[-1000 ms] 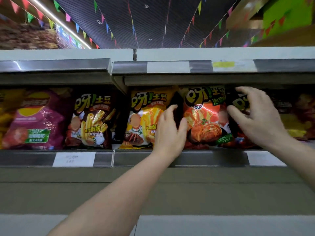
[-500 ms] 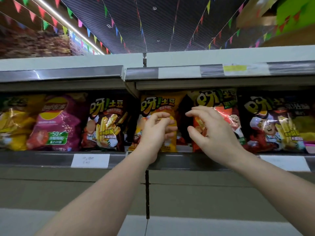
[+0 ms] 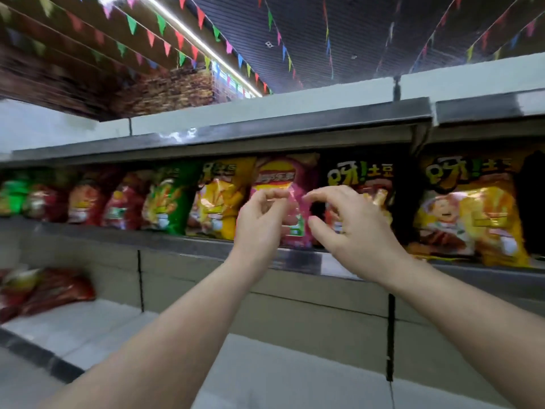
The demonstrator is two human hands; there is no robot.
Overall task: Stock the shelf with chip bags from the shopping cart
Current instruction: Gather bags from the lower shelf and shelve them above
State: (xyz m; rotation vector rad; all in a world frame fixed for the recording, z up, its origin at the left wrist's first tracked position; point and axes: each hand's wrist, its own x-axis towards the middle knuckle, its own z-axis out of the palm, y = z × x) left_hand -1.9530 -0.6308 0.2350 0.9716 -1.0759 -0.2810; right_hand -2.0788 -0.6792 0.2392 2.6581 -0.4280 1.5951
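On the shelf [image 3: 206,245], black bag [image 3: 361,184] reads "呀!土豆"

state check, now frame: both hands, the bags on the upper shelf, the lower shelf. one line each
left hand: raised before the pink bag, fingers loosely curled, holding nothing
right hand: raised beside it, fingers loosely curled, holding nothing
pink bag: upright on the upper shelf; contact with the hands unclear
black bag: upright, partly behind the right hand
yellow bag: upright
red bags: lying flat on the lower shelf, blurred

Chip bags [image 3: 224,199] stand side by side on the shelf [image 3: 177,240] (both hands before them).
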